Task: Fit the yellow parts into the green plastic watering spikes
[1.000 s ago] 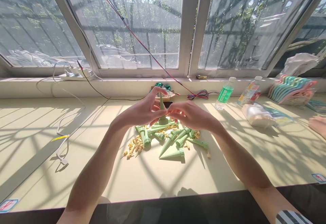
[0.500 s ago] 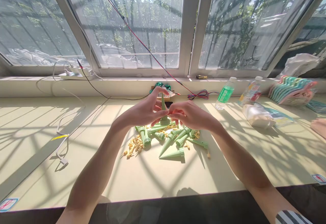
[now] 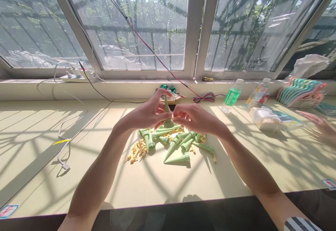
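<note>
My left hand [image 3: 144,113] pinches a green cone-shaped spike [image 3: 167,113] and holds it upright, tip up, above the table. My right hand [image 3: 195,117] is closed at the spike's base, its fingertips pressed to the base; whatever small part they hold is hidden. Below both hands lies a pile of several green spikes [image 3: 178,143] on the pale table [image 3: 157,182]. To the pile's left sits a scatter of small yellow pieces [image 3: 138,150].
Two plastic bottles [image 3: 231,99] lie at the back right, beside a white bag [image 3: 265,118] and a stack of pastel items [image 3: 299,92]. Another person's hand [image 3: 319,127] reaches in at the right edge. White cables [image 3: 63,133] and a power strip [image 3: 76,75] lie at the left.
My hands stay together at the green spike with only small finger shifts. The other person's hand at the right edge has come further into view, fingers spread.
</note>
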Demonstrator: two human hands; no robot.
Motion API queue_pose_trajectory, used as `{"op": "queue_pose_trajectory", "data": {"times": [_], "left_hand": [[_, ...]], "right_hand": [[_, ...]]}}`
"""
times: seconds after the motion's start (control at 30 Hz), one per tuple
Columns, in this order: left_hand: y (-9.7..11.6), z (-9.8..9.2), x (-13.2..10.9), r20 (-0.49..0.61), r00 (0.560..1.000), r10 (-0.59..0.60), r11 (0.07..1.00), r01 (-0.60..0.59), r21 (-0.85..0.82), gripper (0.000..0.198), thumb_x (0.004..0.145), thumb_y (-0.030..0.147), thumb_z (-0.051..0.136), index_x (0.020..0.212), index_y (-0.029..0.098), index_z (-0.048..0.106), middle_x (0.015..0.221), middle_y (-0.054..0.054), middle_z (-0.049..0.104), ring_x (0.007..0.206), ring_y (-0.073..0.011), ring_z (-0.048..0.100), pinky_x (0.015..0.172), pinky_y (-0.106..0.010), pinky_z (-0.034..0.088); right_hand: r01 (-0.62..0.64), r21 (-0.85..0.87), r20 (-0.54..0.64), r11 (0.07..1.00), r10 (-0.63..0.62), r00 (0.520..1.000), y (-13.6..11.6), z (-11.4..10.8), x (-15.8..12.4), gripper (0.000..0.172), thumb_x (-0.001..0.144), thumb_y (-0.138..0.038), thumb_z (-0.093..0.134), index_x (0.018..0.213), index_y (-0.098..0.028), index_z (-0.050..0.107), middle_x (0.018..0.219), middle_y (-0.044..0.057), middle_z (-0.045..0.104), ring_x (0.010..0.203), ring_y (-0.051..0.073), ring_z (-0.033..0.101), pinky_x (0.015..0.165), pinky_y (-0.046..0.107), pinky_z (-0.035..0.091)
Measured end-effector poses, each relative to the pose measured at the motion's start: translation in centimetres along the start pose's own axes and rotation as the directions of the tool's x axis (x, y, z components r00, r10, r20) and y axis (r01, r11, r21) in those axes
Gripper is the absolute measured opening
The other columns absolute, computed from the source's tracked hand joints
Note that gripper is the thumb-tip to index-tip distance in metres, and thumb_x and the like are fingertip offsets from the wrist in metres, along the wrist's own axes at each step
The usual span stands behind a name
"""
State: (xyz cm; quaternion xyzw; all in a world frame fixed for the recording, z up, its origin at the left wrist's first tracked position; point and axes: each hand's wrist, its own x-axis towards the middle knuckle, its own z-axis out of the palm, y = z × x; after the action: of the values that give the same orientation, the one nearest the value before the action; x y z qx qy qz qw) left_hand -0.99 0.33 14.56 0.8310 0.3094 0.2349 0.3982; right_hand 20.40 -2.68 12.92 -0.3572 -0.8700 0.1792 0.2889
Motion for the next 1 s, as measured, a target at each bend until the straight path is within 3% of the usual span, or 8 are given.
{"op": "queue_pose_trajectory", "data": {"times": [0.1,0.37,0.73,1.0], "left_hand": [[0.01,-0.09,0.04,-0.012,1.0,-0.004,1.0,0.004,0.01,0.047,0.091,0.033,0.062,0.126,0.024,0.032,0.069,0.005,0.049,0.051,-0.0096,0.057,0.038,-0.015,0.042],[-0.25,-0.22,0.05,-0.028,1.0,-0.013,0.999,0.014,0.036,0.048,0.09,0.032,0.064,0.125,0.024,0.032,0.07,0.004,0.053,0.047,-0.0085,0.056,0.038,-0.015,0.041],[-0.09,-0.05,0.05,-0.026,1.0,-0.005,1.0,0.005,0.02,0.048,0.09,0.034,0.063,0.125,0.024,0.033,0.072,0.003,0.053,0.049,-0.0092,0.057,0.039,-0.016,0.043],[0.15,0.21,-0.01,-0.039,0.999,-0.015,0.997,0.017,0.069,0.047,0.09,0.031,0.062,0.126,0.024,0.032,0.075,0.002,0.054,0.051,-0.0085,0.055,0.039,-0.016,0.043]], "right_hand": [[0.088,-0.08,0.006,0.993,-0.088,0.996,0.1,-0.07,-0.12,0.008,0.093,-0.024,0.061,0.092,-0.016,0.063,0.081,0.002,0.067,0.073,0.014,0.06,0.071,0.026,0.04],[0.173,-0.14,0.013,0.975,-0.173,0.985,0.52,0.15,-0.13,0.005,0.09,-0.013,0.062,0.095,-0.014,0.063,0.084,0.003,0.067,0.074,0.013,0.059,0.071,0.026,0.04],[0.15,-0.226,0.026,0.963,-0.148,0.989,0.29,0.22,-0.08,0.006,0.092,-0.012,0.056,0.089,-0.015,0.06,0.082,0.004,0.066,0.071,0.014,0.055,0.066,0.025,0.036],[0.146,-0.247,0.052,0.958,-0.137,0.989,0.28,0.19,-0.15,0.018,0.097,-0.016,0.047,0.085,-0.015,0.06,0.074,0.003,0.061,0.064,0.012,0.049,0.062,0.025,0.032]]}}
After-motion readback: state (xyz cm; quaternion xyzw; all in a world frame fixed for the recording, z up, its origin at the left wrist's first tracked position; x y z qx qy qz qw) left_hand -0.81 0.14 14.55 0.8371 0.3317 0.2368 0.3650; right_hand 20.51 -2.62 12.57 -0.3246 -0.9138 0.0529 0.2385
